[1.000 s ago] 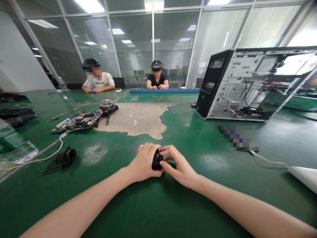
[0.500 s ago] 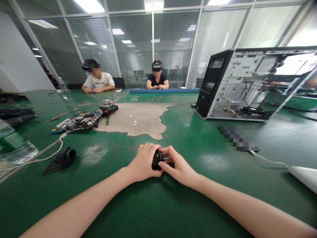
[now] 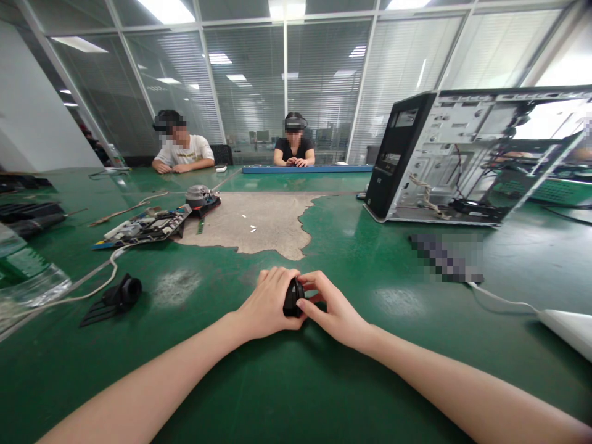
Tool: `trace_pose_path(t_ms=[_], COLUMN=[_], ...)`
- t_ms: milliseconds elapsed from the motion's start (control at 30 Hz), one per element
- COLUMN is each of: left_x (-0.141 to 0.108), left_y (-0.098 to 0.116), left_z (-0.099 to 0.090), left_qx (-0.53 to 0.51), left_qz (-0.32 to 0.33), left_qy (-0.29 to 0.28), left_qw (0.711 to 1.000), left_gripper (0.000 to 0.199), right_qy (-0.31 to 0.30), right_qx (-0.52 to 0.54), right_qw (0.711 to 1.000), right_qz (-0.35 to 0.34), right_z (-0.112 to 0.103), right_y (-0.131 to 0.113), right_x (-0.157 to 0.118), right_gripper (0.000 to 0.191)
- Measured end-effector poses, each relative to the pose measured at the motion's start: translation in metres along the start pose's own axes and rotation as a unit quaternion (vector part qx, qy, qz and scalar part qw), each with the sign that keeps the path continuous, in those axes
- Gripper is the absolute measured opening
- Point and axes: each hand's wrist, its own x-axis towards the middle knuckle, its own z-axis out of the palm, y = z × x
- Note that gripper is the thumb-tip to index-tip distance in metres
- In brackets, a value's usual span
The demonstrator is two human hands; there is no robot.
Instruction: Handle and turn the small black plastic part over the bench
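A small black part (image 3: pixel 292 298) is held between my two hands, low over the green table. My left hand (image 3: pixel 272 303) wraps round its left side, the back of the hand facing up. From the right, my right hand (image 3: pixel 329 308) grips the same part with thumb and fingertips. The fingers partly cover it, so its full shape is hidden. A black plastic piece with a round opening (image 3: pixel 124 295) lies on the table to the left of my hands.
An open computer case (image 3: pixel 402 160) stands at the right. A circuit board (image 3: pixel 143 227), a cable and a plastic bottle (image 3: pixel 28 265) lie at the left. A white object (image 3: pixel 568 330) is at the right edge. Two persons (image 3: pixel 185 151) (image 3: pixel 295 148) sit across the table (image 3: pixel 296 382).
The fingers of my right hand have shifted very slightly around the black part. Both hands otherwise keep their place.
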Motion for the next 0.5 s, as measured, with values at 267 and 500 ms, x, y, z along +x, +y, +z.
trace_pose_path(t_ms=[267, 500], left_x=[-0.0006, 0.0002], left_y=[-0.0015, -0.0012], left_z=[0.0006, 0.0021], left_qx=[0.006, 0.0], left_qz=[0.003, 0.001], left_qy=[-0.004, 0.002], left_qw=[1.0, 1.0], left_gripper=[0.056, 0.057], right_qy=[0.011, 0.013], right_qx=[-0.015, -0.007], right_qw=[0.999, 1.0], right_qz=[-0.049, -0.02], right_z=[0.0, 0.0002], right_y=[-0.0017, 0.0019], right_x=[-0.0028, -0.0002], right_gripper=[0.026, 0.026])
